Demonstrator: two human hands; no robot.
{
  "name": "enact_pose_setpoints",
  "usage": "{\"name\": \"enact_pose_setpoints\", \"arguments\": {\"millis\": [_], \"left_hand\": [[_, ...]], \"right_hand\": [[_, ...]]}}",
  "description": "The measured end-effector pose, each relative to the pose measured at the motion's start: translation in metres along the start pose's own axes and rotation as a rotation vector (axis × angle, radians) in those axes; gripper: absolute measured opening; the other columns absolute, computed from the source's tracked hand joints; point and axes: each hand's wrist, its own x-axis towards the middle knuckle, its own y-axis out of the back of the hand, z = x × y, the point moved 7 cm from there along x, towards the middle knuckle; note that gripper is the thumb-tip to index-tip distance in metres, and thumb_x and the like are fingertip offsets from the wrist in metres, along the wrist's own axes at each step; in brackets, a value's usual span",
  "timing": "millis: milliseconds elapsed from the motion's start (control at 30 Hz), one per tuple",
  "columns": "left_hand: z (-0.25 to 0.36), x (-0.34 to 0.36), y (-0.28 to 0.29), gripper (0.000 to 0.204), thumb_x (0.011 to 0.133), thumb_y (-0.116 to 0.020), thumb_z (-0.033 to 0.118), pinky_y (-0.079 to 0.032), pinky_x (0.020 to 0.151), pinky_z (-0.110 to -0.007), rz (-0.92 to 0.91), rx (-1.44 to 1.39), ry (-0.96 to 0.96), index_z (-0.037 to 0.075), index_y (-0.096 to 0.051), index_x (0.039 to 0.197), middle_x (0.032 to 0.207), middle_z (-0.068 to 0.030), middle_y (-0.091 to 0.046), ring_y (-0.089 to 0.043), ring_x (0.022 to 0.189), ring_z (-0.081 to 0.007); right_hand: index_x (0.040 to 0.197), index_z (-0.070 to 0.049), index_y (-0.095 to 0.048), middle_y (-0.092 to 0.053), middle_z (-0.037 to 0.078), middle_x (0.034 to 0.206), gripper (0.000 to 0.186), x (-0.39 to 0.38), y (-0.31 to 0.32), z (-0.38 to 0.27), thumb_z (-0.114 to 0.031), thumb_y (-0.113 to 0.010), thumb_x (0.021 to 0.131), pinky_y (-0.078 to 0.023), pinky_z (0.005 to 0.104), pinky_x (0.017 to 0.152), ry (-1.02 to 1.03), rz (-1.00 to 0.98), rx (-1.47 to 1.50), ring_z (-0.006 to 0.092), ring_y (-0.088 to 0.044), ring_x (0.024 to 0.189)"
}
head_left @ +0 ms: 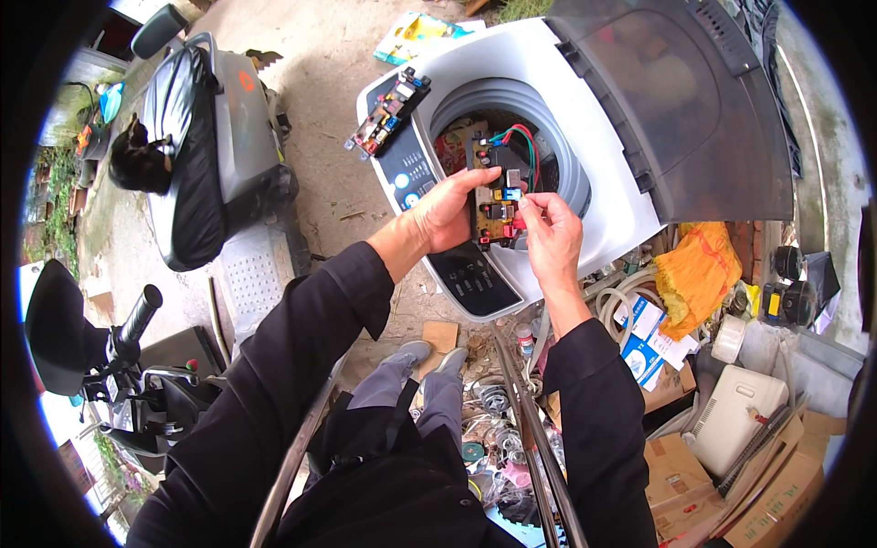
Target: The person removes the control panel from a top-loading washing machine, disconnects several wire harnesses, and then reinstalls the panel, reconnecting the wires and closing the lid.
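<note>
A circuit board (pixel 481 208) full of small parts stands over the open tub of a white top-loading washing machine (pixel 585 146). My left hand (pixel 446 212) grips its left side, with the thumb lying across the front. Against the board's right edge, beside a blue part, the thumb and fingers of my right hand (pixel 554 239) are pinched together; what is between them is too small to make out. Red and green wires (pixel 525 137) loop from the board's upper end. A second circuit board (pixel 388 114) rests on the machine's control panel (pixel 416 173), at its far left end.
The machine's dark lid (pixel 676 110) is raised on the right. An orange sack (pixel 699 279), hoses and cardboard boxes (pixel 681 484) crowd the right. Metal rails (pixel 539 447) flank my legs. At left stands a scooter (pixel 192 155) with a black cat (pixel 139 160) on its seat.
</note>
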Motion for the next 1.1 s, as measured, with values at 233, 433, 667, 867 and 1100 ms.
{"name": "enact_pose_setpoints", "arguments": {"millis": [233, 433, 667, 867, 1100], "left_hand": [[-0.001, 0.0, 0.004, 0.043, 0.1, -0.06, 0.04, -0.055, 0.096, -0.042, 0.019, 0.004, -0.012, 0.006, -0.065, 0.127, 0.119, -0.0096, -0.071, -0.069, 0.106, -0.0232], [0.005, -0.004, 0.002, 0.03, 0.095, -0.063, 0.013, -0.056, 0.093, -0.041, 0.046, 0.061, -0.104, 0.002, -0.065, 0.123, 0.116, -0.0104, -0.072, -0.07, 0.101, -0.0235], [0.007, -0.006, 0.002, 0.03, 0.085, -0.063, -0.005, -0.06, 0.084, -0.04, 0.076, 0.177, -0.141, 0.0, -0.066, 0.115, 0.107, -0.0106, -0.072, -0.071, 0.091, -0.0228], [0.012, -0.01, 0.0, 0.027, 0.084, -0.062, -0.005, -0.059, 0.074, -0.038, 0.103, 0.207, -0.129, 0.002, -0.066, 0.11, 0.1, -0.01, -0.072, -0.07, 0.082, -0.0222], [0.014, 0.0, 0.012, 0.031, 0.089, -0.059, -0.001, -0.06, 0.087, -0.043, 0.099, 0.213, -0.099, 0.0, -0.066, 0.119, 0.108, -0.0114, -0.072, -0.072, 0.094, -0.025]], "right_hand": [[0.091, -0.002, -0.071, -0.065, 0.003, 0.066, 0.014, -0.004, -0.001, -0.015, -0.015, -0.074, 0.092, -0.047, 0.0289, 0.057, 0.094, 0.05, -0.11, 0.0104, -0.056, 0.058], [0.088, -0.003, -0.072, -0.067, 0.003, 0.068, 0.012, 0.0, -0.001, -0.018, -0.014, -0.076, 0.09, -0.047, 0.0281, 0.056, 0.097, 0.0, -0.173, 0.009, -0.059, 0.059], [0.089, -0.001, -0.074, -0.072, 0.002, 0.073, 0.009, 0.008, -0.004, -0.006, -0.009, -0.077, 0.089, -0.049, 0.0235, 0.06, -0.148, -0.149, 0.106, 0.0063, -0.063, 0.066], [0.084, 0.0, -0.074, -0.073, 0.004, 0.074, 0.01, 0.014, -0.011, -0.01, -0.01, -0.077, 0.087, -0.051, 0.0256, 0.061, -0.169, -0.178, 0.038, 0.0091, -0.066, 0.067], [0.085, -0.001, -0.074, -0.07, 0.003, 0.07, 0.016, 0.02, -0.01, -0.005, -0.016, -0.08, 0.087, -0.047, 0.0262, 0.055, -0.159, -0.203, -0.05, 0.0088, -0.063, 0.062]]}}
